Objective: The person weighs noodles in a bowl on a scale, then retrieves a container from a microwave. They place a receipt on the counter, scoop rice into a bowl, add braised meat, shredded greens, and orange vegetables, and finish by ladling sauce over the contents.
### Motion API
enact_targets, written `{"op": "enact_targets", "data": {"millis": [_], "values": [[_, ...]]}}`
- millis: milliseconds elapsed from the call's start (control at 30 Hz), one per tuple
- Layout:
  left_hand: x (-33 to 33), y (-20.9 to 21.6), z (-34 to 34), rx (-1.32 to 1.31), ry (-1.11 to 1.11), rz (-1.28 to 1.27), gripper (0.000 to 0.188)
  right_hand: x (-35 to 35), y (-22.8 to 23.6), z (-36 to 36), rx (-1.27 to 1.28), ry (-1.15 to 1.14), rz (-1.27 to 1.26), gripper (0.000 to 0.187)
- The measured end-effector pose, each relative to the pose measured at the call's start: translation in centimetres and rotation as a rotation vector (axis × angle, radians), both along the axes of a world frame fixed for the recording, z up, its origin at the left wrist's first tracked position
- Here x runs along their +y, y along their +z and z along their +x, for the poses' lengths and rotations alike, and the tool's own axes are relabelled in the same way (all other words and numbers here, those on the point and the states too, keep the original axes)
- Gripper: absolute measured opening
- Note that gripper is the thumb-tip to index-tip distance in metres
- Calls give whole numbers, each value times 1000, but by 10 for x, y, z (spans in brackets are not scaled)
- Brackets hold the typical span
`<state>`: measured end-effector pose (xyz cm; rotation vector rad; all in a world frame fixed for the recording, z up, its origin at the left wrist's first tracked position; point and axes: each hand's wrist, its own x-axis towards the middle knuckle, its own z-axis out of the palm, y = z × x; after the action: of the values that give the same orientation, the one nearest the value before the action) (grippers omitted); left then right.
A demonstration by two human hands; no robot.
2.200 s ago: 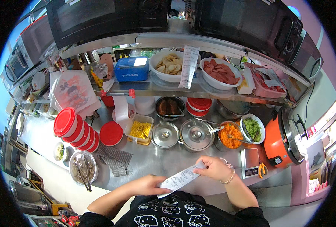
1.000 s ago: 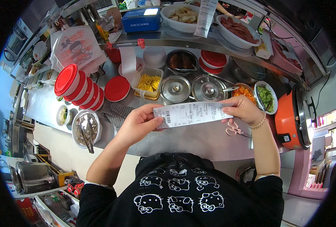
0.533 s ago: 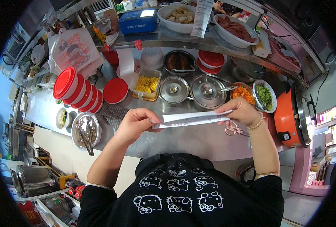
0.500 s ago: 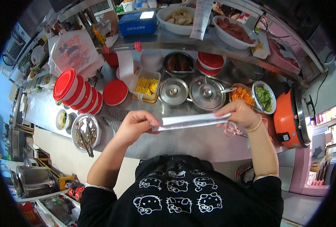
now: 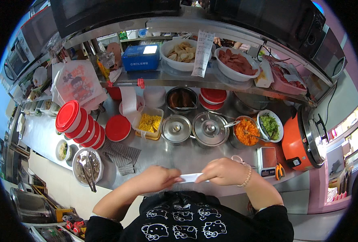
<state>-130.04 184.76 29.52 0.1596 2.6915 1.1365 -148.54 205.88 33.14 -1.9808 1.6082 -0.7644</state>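
Just in front of my chest, my left hand [image 5: 163, 177] pinches one end of a folded white paper strip [image 5: 190, 178]. My right hand [image 5: 224, 171] pinches the strip's other end, so it spans the short gap between both hands. Part of the strip is hidden behind the fingers. A pink loop like a scissor handle [image 5: 238, 159] shows just beyond my right hand; whether that hand grips it or it lies on the counter, I cannot tell. The steel counter [image 5: 179, 155] runs beneath and beyond my hands.
Two lidded pots [image 5: 209, 128] stand mid-counter, with diced carrot [image 5: 246, 131], chopped greens [image 5: 269, 127] and an orange cooker [image 5: 302, 139] rightward. Stacked red-lidded tubs [image 5: 82, 127], a grey cloth [image 5: 121, 156] and a bowl with tongs [image 5: 88, 167] are leftward. A receipt [image 5: 203, 52] hangs off the shelf.
My hands have come closer together and nearer my body. Less of the paper strip shows between them. The view has tilted up, bringing in more of the upper shelf.
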Motion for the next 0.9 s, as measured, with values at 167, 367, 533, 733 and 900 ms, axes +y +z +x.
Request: {"op": "enact_targets", "data": {"millis": [167, 367, 533, 733, 900], "values": [[-50, 7, 23, -300, 186, -195, 22, 25, 6, -24, -92, -91, 13, 39], [-33, -2, 7, 367, 127, -266, 42, 1, 15, -36, 260, -52, 138, 61], [-23, -25, -21, -9, 345, 458, 24, -45, 1, -34, -170, -616, -352, 63], [-11, -51, -60, 64, 466, 1067, 33, -130, -41, -15, -845, -674, -210, 26], [-39, -60, -55, 411, 827, 1162, 42, -210, 0, -99, -978, -557, -322, 29]]}}
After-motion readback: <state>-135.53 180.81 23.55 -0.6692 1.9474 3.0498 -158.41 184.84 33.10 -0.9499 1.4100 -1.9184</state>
